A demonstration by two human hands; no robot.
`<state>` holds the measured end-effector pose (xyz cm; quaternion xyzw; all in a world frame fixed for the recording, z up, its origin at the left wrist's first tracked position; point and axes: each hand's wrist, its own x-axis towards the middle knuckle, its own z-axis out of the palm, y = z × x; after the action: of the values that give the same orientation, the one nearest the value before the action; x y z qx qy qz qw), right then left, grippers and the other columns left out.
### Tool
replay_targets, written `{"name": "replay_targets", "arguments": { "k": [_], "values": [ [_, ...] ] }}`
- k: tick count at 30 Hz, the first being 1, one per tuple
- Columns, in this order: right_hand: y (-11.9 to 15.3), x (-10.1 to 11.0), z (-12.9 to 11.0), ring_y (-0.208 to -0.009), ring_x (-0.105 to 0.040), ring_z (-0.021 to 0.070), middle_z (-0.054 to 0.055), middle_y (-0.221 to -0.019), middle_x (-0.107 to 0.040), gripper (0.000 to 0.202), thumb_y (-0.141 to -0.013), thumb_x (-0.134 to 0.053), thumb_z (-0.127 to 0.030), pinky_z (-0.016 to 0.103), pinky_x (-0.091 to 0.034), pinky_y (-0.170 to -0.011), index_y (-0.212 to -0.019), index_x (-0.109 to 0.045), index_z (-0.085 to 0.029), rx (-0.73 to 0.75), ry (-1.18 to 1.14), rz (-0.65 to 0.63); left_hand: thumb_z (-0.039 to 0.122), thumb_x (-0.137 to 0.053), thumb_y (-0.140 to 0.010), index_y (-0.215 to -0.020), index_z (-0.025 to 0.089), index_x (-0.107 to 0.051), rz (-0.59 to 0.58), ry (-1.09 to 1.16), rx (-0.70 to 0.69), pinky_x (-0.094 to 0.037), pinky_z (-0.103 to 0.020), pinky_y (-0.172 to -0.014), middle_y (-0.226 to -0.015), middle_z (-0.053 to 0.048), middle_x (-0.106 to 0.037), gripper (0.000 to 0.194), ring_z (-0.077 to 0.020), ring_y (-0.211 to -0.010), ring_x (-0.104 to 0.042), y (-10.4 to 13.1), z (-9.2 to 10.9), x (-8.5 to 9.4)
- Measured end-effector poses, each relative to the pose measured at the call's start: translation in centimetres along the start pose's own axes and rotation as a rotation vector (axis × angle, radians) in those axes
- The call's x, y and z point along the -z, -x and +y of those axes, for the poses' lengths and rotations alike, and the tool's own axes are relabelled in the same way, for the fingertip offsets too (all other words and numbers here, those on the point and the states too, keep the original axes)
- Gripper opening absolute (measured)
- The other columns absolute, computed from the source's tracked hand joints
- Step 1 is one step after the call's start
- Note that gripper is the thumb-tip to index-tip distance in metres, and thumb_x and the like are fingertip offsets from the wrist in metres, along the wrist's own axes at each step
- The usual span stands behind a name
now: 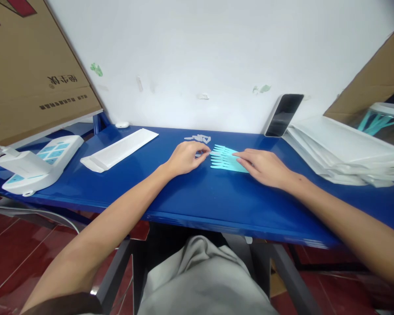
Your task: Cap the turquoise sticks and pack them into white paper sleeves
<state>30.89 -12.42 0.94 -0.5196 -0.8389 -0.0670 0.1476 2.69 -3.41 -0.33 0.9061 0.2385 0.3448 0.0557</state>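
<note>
Several flat teal sticks (223, 162) lie fanned out on the blue table, their narrow ends pointing left. My right hand (265, 166) holds the fan at its right side, with thumb and index finger pressed onto the sticks. At the narrow ends, my left hand (188, 157) is closed in a pinch. A thin pale bit shows by its fingertips, too small to name. Just behind my left hand lies a small heap of whitish translucent scraps (199, 138).
A long white tray (120, 151) and a power strip (57, 153) with a plugged-in charger (22, 164) lie left. A phone (285, 116) leans on the wall. White plastic bags (341, 153) are stacked right, near a tub (384, 120) of teal sticks. Cardboard (29, 65) stands at left.
</note>
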Motion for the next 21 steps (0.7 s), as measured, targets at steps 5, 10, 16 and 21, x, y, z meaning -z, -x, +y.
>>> {"name": "replay_targets", "arguments": {
  "k": [5, 10, 16, 21],
  "values": [
    [0.0, -0.01, 0.21, -0.092, -0.072, 0.0282, 0.011, -0.104, -0.077, 0.053, -0.11, -0.03, -0.042, 0.038, -0.051, -0.073, -0.131, -0.073, -0.02, -0.002, 0.022, -0.025, 0.025, -0.059, -0.099, -0.103, 0.019, -0.077, 0.004, 0.011, -0.003, -0.058, -0.034, -0.085, -0.102, -0.006, -0.082, 0.019, -0.0201, -0.091, -0.075, -0.02, 0.16, -0.03],
    [0.02, 0.02, 0.4, -0.091, -0.072, 0.0282, 0.011, -0.103, -0.078, 0.053, -0.109, -0.031, -0.042, 0.038, -0.05, -0.071, -0.13, -0.074, -0.021, 0.005, 0.045, -0.007, 0.027, -0.059, -0.101, -0.103, 0.02, -0.076, -0.007, 0.019, 0.002, -0.058, -0.034, -0.084, -0.1, -0.006, -0.081, 0.019, -0.0204, -0.091, -0.074, -0.06, 0.27, 0.02],
    [-0.04, 0.04, 0.27, -0.089, -0.073, 0.027, 0.01, -0.103, -0.079, 0.051, -0.109, -0.032, -0.04, 0.037, -0.05, -0.07, -0.128, -0.075, -0.022, 0.015, 0.045, -0.019, 0.029, -0.061, -0.1, -0.099, 0.02, -0.076, 0.015, 0.084, -0.002, -0.058, -0.034, -0.082, -0.096, -0.006, -0.079, 0.017, -0.0196, -0.087, -0.073, -0.06, 0.22, -0.11],
    [-0.04, 0.28, 0.05, -0.091, -0.073, 0.0278, 0.01, -0.104, -0.079, 0.051, -0.109, -0.032, -0.04, 0.037, -0.05, -0.071, -0.13, -0.074, -0.021, 0.01, 0.052, -0.026, 0.025, -0.063, -0.098, -0.096, 0.019, -0.076, 0.051, 0.12, 0.01, -0.057, -0.032, -0.075, -0.092, -0.006, -0.079, 0.015, -0.0183, -0.081, -0.072, -0.11, 0.41, -0.05]
  ]
}}
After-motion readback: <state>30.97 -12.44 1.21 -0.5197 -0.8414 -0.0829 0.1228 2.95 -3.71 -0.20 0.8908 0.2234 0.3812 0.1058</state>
